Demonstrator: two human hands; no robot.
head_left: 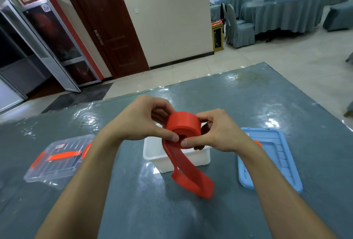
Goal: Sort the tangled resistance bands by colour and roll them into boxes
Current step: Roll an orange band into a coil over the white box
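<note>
Left hand point(142, 119), right hand point(215, 133), forearms extended, both pinching red band point(184, 122)

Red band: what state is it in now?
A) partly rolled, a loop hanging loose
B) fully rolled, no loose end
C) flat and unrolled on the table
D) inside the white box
A: the left hand and right hand pinch the red band coil over the white box, while a loose loop hangs below.

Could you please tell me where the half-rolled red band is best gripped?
Probably at the coil of the red band, pinched across its flat faces from both sides, as the left hand and right hand do, thumbs near the centre. Pressing the wound layers' edges should keep them together; the loose tail hanging past the white box gives no hold on the roll.
</note>
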